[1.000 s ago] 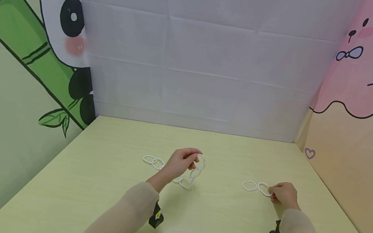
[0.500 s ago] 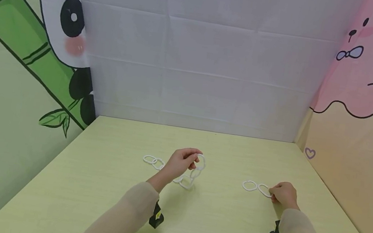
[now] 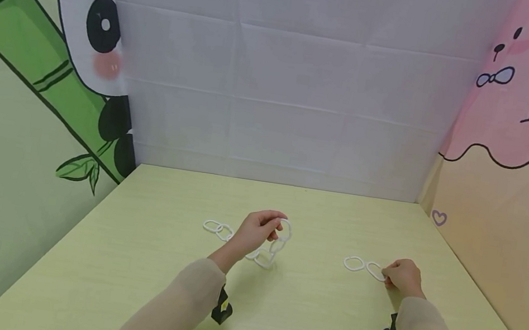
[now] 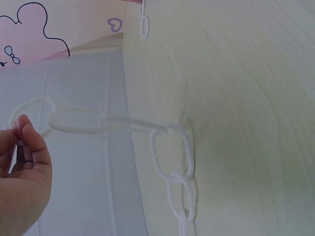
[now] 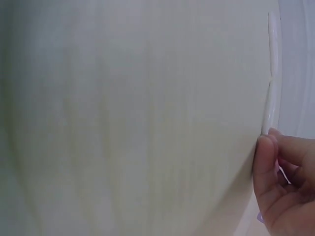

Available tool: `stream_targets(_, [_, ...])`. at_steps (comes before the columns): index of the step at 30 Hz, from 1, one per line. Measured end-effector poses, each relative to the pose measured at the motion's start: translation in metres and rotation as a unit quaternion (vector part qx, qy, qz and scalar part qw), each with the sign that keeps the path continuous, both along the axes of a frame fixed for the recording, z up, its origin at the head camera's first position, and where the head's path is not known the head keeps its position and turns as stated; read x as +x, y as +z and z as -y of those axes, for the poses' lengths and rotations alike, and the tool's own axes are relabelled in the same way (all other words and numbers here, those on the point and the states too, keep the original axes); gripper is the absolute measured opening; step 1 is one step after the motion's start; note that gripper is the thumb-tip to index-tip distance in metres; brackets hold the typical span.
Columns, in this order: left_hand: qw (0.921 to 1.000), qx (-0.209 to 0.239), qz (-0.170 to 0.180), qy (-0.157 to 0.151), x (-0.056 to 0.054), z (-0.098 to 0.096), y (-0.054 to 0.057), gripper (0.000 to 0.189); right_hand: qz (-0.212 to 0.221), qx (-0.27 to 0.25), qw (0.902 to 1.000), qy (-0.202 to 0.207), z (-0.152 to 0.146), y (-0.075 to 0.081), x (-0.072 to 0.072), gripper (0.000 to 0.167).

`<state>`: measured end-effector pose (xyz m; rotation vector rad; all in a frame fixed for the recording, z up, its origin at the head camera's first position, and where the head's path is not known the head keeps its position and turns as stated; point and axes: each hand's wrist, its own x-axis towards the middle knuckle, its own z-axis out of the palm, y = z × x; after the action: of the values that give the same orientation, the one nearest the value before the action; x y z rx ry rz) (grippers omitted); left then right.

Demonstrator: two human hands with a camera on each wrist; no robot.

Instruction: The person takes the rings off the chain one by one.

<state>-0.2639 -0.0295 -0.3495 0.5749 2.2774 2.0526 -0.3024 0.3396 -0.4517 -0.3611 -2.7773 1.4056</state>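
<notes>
A white chain (image 4: 135,121) of smooth, shiny oval rings that look like plastic hangs from the left hand (image 3: 253,228) and trails down onto the table. The thumb and fingers of that hand pinch the top ring, so the first rings are up in the air, each looped through the next. Lower down, the chain bends and runs along the table behind the left wrist, with two linked ovals showing on the far side. Well apart from it, on the right, the right hand (image 3: 405,274) pinches the edge of one white oval ring (image 5: 269,108) low by the table. Another white oval ring (image 5: 274,44) lies end to end with it; I cannot tell if they are hooked together. Both arms wear soft, plain beige sleeves (image 3: 173,310), and a small black boxy gadget (image 3: 221,314) sits under each wrist. The table (image 3: 314,318) is pale yellow with faint wavy wood lines. Behind it hangs a white cloth (image 3: 287,78) with straight fold lines. On the left wall is a painted panda (image 3: 75,9) beside fat green bamboo (image 3: 33,42), and on the right a round, puffy pink bear (image 3: 509,120) with a blue bow.
</notes>
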Motion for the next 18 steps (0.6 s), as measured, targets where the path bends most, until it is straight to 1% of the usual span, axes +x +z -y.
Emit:
stream_targets(11, [1.0000,-0.004,-0.003,0.002,-0.001,-0.001,-0.001,0.023,0.004,-0.019,0.9998,0.001,-0.003,0.001,0.001,0.010])
stream_targets(13, [1.0000,-0.005,-0.003,0.002,0.000,-0.001,-0.001,0.023,0.001,-0.023,0.9997,-0.001,-0.003,0.004,0.002,0.010])
stream_targets(18, [1.0000,-0.003,-0.004,0.005,0.001,-0.001,0.000,0.022,-0.027,-0.027,0.9993,-0.001,-0.002,0.016,0.004,0.013])
